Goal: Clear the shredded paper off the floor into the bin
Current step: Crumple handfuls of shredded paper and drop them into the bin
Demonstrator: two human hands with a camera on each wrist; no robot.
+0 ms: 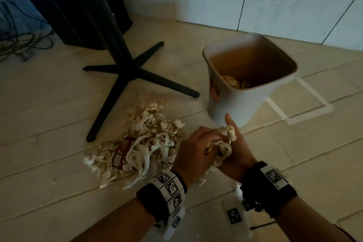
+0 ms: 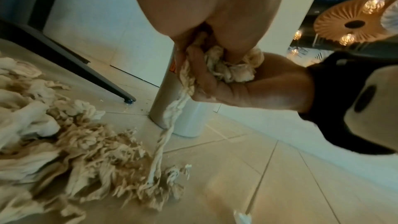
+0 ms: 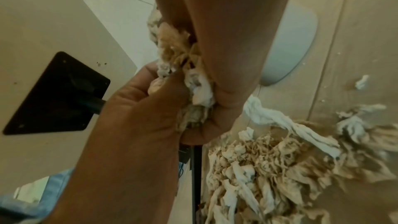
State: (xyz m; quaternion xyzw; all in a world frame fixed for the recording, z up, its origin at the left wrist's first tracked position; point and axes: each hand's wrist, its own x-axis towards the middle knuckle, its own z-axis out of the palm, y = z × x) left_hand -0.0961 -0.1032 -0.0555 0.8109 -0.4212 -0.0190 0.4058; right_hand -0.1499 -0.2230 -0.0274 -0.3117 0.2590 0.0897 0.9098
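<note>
Hands — left hand (image 1: 193,150), right hand (image 1: 233,149) — clasp shredded paper (image 1: 223,144) near bin (image 1: 243,104).

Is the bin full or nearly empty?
Nearly empty: the bin stands upright, with only a small clump of shredded paper at its bottom.

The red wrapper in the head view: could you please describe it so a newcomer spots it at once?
Start at the black cross-shaped table base; just in front lies the heap of pale shredded paper on the tiled floor. On its left part lies the flat red wrapper, the only coloured, printed piece among the shreds.
</note>
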